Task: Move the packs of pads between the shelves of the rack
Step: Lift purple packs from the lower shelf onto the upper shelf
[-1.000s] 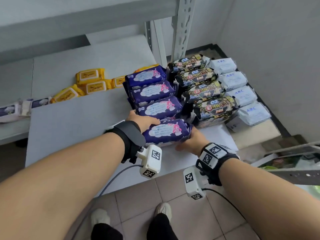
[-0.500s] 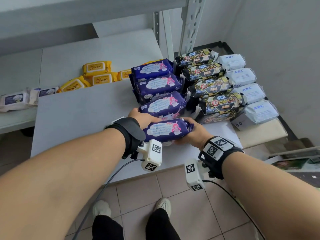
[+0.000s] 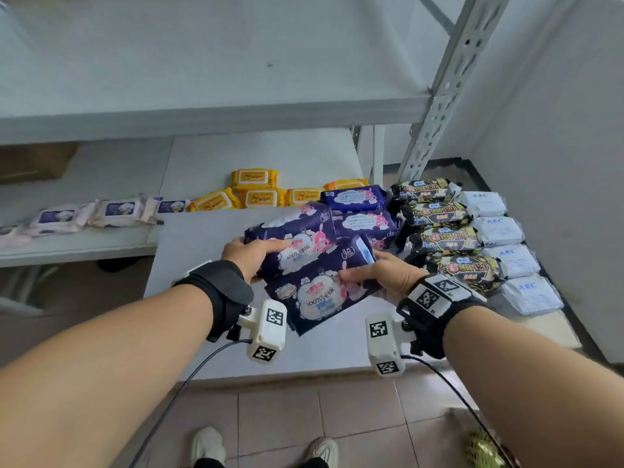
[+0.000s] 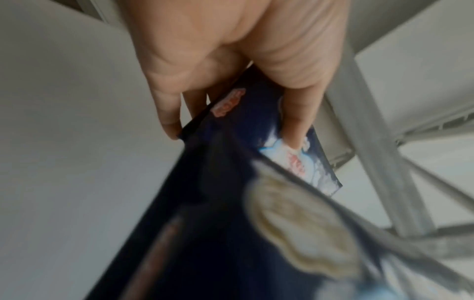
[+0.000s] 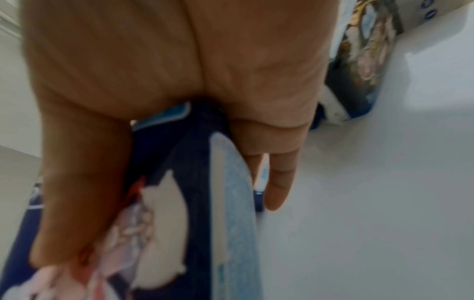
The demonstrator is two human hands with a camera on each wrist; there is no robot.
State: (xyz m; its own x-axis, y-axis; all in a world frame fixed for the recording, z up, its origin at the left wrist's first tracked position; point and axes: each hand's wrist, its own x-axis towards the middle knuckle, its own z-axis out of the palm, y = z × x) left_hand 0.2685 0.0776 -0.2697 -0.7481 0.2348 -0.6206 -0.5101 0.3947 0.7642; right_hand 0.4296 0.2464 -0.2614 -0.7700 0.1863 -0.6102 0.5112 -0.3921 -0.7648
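The low grey shelf (image 3: 209, 251) carries purple packs (image 3: 354, 197), black packs (image 3: 435, 211), white packs (image 3: 493, 228) and yellow wipes (image 3: 255, 177).

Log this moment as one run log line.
left hand: holds purple pad pack | right hand: holds second purple pad pack | both lifted off shelf

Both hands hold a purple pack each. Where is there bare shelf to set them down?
Bare: the upper shelf as far as seen, and the lower board left of the purple packs, in front of the yellow wipes. Crowded: the right side, with black packs and white packs.
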